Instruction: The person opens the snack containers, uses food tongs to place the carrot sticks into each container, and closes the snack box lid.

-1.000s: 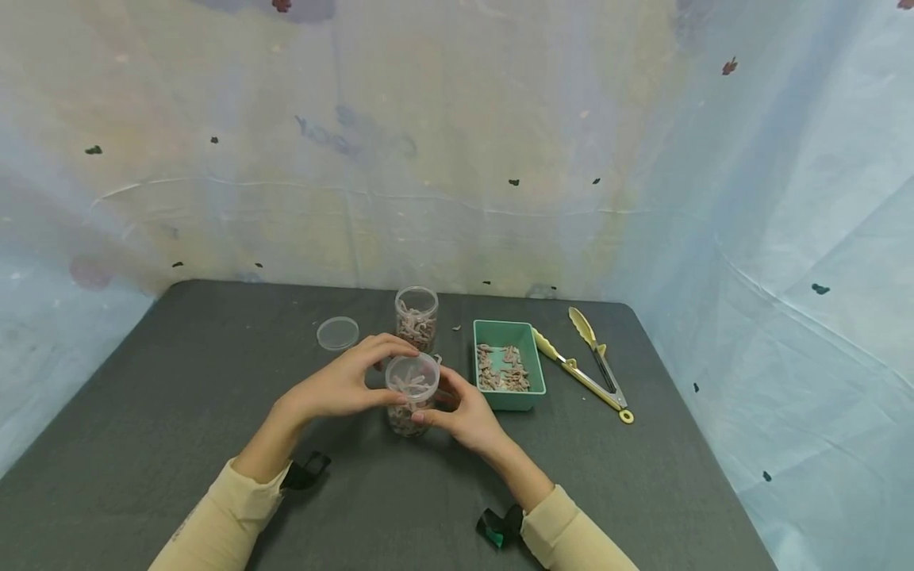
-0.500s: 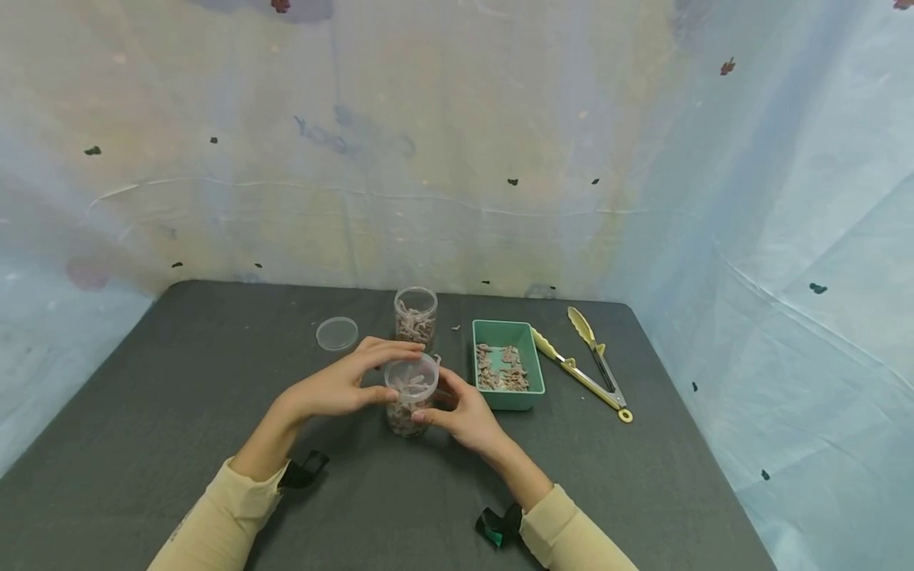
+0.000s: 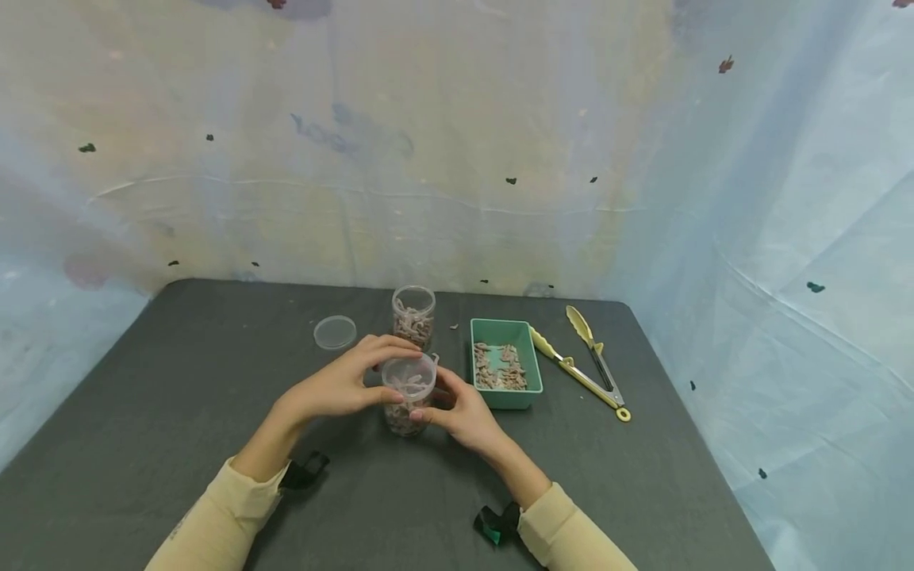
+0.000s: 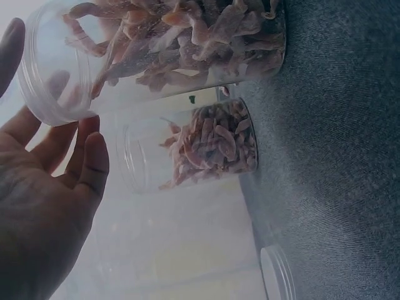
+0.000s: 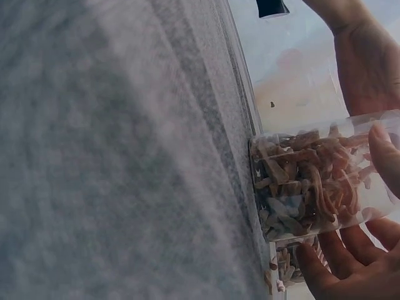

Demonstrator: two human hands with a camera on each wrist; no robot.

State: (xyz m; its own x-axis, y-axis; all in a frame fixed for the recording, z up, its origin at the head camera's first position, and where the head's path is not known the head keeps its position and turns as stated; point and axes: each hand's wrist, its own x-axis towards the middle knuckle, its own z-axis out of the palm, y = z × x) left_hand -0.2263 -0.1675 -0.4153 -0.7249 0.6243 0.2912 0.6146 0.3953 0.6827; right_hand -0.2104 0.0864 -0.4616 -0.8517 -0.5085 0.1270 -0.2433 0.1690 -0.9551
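A clear plastic jar (image 3: 402, 420) of brownish, strip-like pieces stands upright on the table, a translucent lid (image 3: 408, 371) on its top. My left hand (image 3: 346, 381) spans that lid, thumb on the near side and fingers on the far side. Lower down, my right hand (image 3: 462, 414) grips the jar's body between thumb and fingers. Through the clear wall in the left wrist view, the pieces (image 4: 206, 31) fill much of the jar. Just behind stands a second, lidless jar (image 3: 412, 319) with similar pieces. To its left a loose round lid (image 3: 335, 332) lies flat.
Right of the jars is a green rectangular tray (image 3: 510, 399) with scattered pieces on its bottom. Yellow-tipped tongs (image 3: 605, 379) lie spread beside it. One small stray piece (image 3: 454, 327) rests between the rear jar and the tray. A plastic sheet (image 3: 457, 159) hangs behind the dark table (image 3: 400, 515).
My left fingers shift slightly on the lid's rim. The right hand keeps its grip, and the jar stays in place.
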